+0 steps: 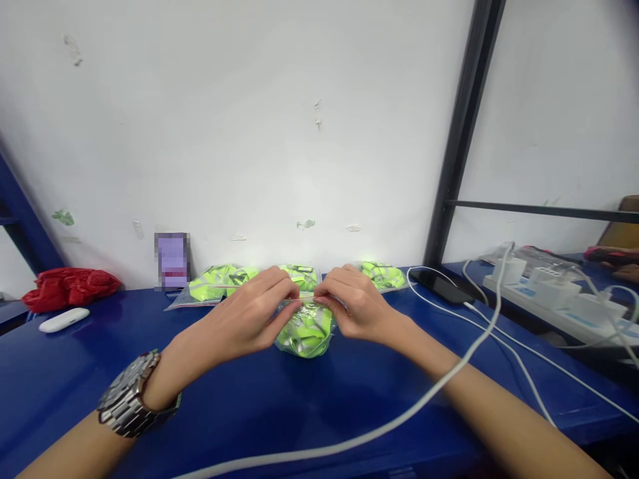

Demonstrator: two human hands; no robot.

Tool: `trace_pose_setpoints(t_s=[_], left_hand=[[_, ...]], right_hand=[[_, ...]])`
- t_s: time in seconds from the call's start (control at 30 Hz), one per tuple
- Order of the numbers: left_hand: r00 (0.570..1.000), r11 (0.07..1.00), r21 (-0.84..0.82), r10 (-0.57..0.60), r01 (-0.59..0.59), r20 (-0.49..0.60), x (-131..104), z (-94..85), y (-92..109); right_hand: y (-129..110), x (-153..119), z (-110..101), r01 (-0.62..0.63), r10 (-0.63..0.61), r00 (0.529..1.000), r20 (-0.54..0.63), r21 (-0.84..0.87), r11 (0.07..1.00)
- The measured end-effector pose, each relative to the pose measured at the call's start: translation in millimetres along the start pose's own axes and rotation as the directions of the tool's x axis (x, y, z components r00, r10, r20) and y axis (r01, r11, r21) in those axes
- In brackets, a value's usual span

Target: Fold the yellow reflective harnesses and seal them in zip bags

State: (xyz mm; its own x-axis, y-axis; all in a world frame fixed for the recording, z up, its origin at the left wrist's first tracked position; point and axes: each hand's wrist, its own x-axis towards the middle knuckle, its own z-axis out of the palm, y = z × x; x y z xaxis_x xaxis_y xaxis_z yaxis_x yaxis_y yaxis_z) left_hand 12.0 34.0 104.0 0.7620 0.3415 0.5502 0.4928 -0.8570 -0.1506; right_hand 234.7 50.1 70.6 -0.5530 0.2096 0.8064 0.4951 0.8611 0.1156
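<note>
A clear plastic bag [305, 331] with a folded neon-yellow and silver item inside hangs or stands at the centre, just over the blue table [239, 406]. My left hand [249, 309] pinches the bag's top edge on the left, thumb below and fingers curled. On the right, my right hand [355, 303] pinches the same edge, close to the left fingertips. Behind them, by the wall, lie more bagged neon-yellow items: a left group [212, 283], a middle one [299, 276] and a right one [383, 274].
A red plastic bundle [70, 287] and a white case [64, 320] lie at the left. An upright phone [174, 259] leans on the wall. At right are a dark phone [444, 286], a power strip [549, 293] and a white cable [399, 419] crossing in front.
</note>
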Motion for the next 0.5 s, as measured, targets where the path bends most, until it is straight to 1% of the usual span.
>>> trace_pose_setpoints(t_s=[0.1,0.17,0.27,0.4,0.5], left_hand=[[1.000,0.999,-0.017,-0.028,0.028,0.004,-6,-2.6,-7],[1.000,1.000,-0.012,-0.027,0.027,-0.009,-8,-1.9,-10],[0.996,0.999,0.054,0.000,0.005,-0.091,-6,2.4,-11],[0.970,0.991,0.132,0.030,0.002,-0.240,0,10.4,-7],[0.962,0.987,0.158,0.024,0.020,-0.271,2,13.9,-6]], right_hand=[[3,-1,0,-0.029,0.029,1.000,-0.010,-0.003,1.000],[3,-1,0,-0.021,0.021,1.000,-0.005,-0.009,1.000],[0,1,1,-0.008,0.008,1.000,0.001,-0.019,1.000],[-2,2,1,0.002,-0.002,1.000,-0.001,0.012,1.000],[1,1,-2,-0.003,0.002,1.000,0.021,0.059,0.998]])
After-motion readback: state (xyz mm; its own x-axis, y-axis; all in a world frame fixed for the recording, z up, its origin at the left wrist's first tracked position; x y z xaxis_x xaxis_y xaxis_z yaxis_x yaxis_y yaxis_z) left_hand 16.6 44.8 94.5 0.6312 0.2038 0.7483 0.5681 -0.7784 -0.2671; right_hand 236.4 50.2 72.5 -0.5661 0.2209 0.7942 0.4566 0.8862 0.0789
